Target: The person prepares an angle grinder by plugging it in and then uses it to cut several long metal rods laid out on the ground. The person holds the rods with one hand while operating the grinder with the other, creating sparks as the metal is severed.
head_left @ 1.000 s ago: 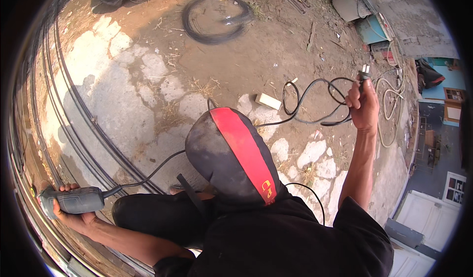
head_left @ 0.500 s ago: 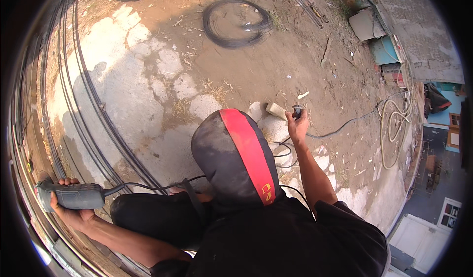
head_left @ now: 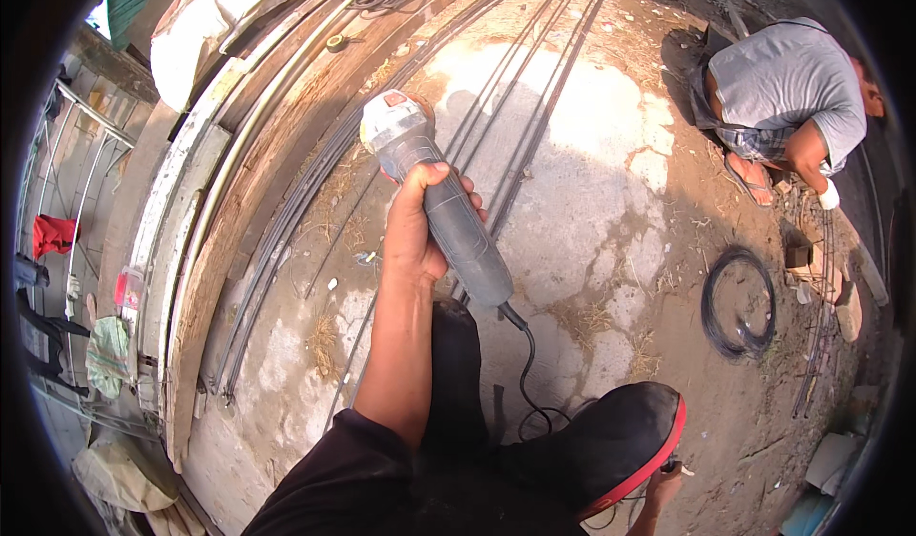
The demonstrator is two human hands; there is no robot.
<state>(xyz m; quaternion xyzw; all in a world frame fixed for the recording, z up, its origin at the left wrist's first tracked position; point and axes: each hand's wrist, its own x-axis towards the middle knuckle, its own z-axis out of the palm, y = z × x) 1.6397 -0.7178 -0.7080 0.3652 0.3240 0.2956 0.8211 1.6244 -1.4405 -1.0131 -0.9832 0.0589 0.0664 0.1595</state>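
My left hand (head_left: 412, 226) is wrapped round the grey body of an angle grinder (head_left: 463, 236), held up off the ground with its light, worn head pointing up and away to the left. From its lower end a black cord (head_left: 531, 364) hangs in a curve toward the ground by my knee. Low at the right, my right hand (head_left: 660, 491) is closed on a small dark plug-like piece (head_left: 671, 466); a black cap with a red band (head_left: 620, 441) partly covers that side. The grinder's disc side is hidden.
Long dark steel bars (head_left: 534, 121) lie along the ground beside wooden beams (head_left: 258, 150). A coil of dark wire (head_left: 711, 312) is at right. Behind it a co-worker in a grey shirt (head_left: 787, 83) crouches by a rebar cage (head_left: 822, 317). A roll of tape (head_left: 336, 43) lies on a beam.
The view has swung left, bringing the beams and the co-worker into fuller sight. My left hand with the grinder now appears near the middle; my right hand sits lower in the picture.
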